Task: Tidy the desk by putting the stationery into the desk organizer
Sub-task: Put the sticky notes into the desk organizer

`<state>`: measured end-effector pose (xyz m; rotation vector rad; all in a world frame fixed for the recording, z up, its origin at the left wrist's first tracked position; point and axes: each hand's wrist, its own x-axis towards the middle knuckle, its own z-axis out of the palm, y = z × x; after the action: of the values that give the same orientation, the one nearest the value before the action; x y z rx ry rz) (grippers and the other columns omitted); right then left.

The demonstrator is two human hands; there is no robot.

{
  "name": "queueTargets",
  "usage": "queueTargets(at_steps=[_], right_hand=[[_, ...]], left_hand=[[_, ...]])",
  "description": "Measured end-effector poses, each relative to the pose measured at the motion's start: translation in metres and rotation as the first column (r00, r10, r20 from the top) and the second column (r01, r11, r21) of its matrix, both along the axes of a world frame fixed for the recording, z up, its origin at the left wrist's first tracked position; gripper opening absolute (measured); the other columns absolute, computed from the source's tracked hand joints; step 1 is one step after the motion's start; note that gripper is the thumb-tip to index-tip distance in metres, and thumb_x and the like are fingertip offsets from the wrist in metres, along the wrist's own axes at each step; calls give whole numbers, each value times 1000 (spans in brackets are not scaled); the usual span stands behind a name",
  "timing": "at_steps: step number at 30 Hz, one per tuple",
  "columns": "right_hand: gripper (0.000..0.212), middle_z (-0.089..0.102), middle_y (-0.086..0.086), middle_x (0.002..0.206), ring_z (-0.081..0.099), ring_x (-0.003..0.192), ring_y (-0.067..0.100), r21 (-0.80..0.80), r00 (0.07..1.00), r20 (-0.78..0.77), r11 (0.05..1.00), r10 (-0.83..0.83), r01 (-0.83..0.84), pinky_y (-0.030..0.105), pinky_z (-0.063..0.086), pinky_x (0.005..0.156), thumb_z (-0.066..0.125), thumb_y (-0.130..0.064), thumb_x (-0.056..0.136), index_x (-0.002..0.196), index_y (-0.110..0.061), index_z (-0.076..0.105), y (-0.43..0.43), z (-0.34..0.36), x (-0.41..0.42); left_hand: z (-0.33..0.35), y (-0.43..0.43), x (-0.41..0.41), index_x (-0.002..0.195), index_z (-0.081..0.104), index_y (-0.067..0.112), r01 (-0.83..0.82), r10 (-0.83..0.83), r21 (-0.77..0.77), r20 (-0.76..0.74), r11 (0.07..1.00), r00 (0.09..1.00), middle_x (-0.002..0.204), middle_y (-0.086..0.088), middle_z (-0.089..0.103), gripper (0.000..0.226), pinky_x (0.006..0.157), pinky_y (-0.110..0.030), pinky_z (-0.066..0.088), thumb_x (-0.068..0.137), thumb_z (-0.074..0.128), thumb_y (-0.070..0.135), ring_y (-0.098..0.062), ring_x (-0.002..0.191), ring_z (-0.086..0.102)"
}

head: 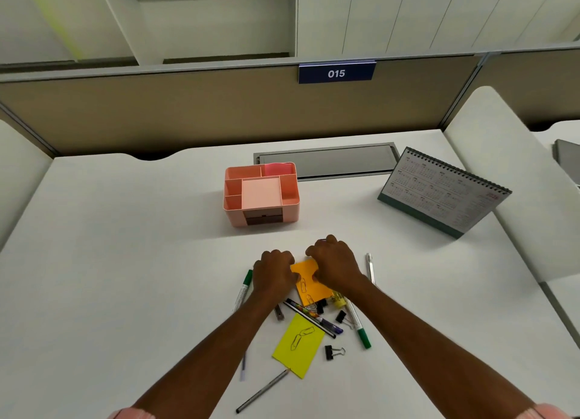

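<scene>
A pink desk organizer (261, 195) with several compartments stands mid-desk; a pink pad sits in its back compartment. Nearer to me lies a pile of stationery. My left hand (274, 272) and my right hand (334, 263) are both curled, knuckles up, at the two sides of an orange sticky pad (310, 282) that carries paper clips. Whether the fingers grip the pad is hidden. A yellow sticky pad (298, 345) with paper clips, green markers (243, 288), pens (314, 316), a grey pencil (262, 390) and black binder clips (332, 352) lie around.
A desk calendar (442, 192) stands at the right back. A grey cable hatch (326, 161) lies behind the organizer. A beige partition with a blue "015" sign (335, 73) closes off the desk's far edge. A white pen (369, 266) lies right of my right hand.
</scene>
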<state>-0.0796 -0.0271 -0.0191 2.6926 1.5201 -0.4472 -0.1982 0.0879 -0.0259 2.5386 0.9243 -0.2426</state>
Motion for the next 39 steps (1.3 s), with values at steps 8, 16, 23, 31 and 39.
queueTargets(at_steps=[8, 16, 23, 31, 39], right_hand=[[43, 70, 1, 117, 55, 116, 24, 142, 995, -69, 986, -72, 81, 36, 50, 88, 72, -12, 85, 126, -26, 68, -1, 6, 1], [22, 72, 2, 112, 63, 105, 20, 244, 968, -220, 954, -120, 174, 39, 57, 87, 71, -17, 93, 114, -23, 76, 1, 30, 22], [19, 74, 5, 106, 66, 93, 18, 405, 959, -267, 893, -91, 198, 30, 56, 86, 70, -14, 96, 113, -16, 78, 12, 61, 39], [15, 74, 4, 99, 65, 88, 19, 579, 981, -171, 796, -92, 176, 32, 57, 79, 72, -13, 94, 106, -16, 80, 34, 96, 48], [11, 70, 1, 95, 63, 85, 17, 670, 986, -83, 725, -143, 162, 33, 53, 69, 72, -17, 93, 100, -19, 81, 65, 125, 62]], left_hand=[[8, -1, 3, 114, 74, 24, -80, 83, -38, 73, 996, 994, 114, -2, 76, 21, 94, -38, 54, 96, 73, 32, -22, 111, 66], [35, 12, 7, 102, 76, 25, -144, 182, -173, 227, 974, 957, 103, 6, 75, 10, 73, -26, 44, 93, 76, 30, -17, 97, 68], [66, 25, 10, 106, 79, 24, -129, 162, -102, 460, 986, 873, 101, 9, 78, 17, 79, -28, 57, 94, 76, 35, -12, 89, 70], [104, 50, 21, 111, 81, 10, -119, 113, -33, 630, 992, 768, 107, -5, 79, 22, 90, -34, 61, 96, 75, 25, -17, 95, 71], [130, 78, 38, 102, 83, 11, -152, 30, 98, 738, 984, 674, 101, -4, 81, 13, 83, -37, 61, 91, 80, 15, -20, 90, 73]])
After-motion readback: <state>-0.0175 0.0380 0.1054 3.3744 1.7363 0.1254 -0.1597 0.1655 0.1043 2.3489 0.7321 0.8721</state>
